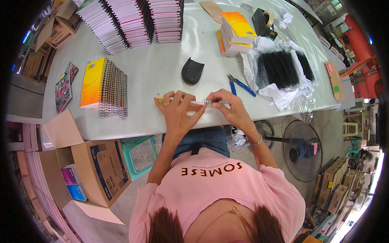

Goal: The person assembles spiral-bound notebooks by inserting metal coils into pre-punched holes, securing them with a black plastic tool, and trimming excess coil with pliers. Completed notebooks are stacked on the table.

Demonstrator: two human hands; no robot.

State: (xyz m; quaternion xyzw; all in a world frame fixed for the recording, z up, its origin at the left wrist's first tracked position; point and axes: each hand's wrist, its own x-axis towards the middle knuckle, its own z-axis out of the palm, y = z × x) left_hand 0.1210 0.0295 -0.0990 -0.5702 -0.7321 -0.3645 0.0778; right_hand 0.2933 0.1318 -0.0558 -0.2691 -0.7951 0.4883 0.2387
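Both my hands rest at the near edge of the grey table [162,69]. My left hand [177,109] presses down on a thin notebook [160,99] whose yellow edge shows by my fingers. My right hand [229,107] pinches a metal spiral coil [214,101] running along the notebook's edge between the two hands. Blue-handled pliers [242,85] lie just beyond my right hand. A black curved pad [192,71] sits just beyond my left hand.
A stack of bound yellow notebooks [103,87] lies at the left. Tall stacks of unbound pads [133,22] stand at the back. Black coils [279,67] lie on white wrapping at the right. An open cardboard box [95,170], a green stool [139,156] and a floor fan [302,150] stand below the table.
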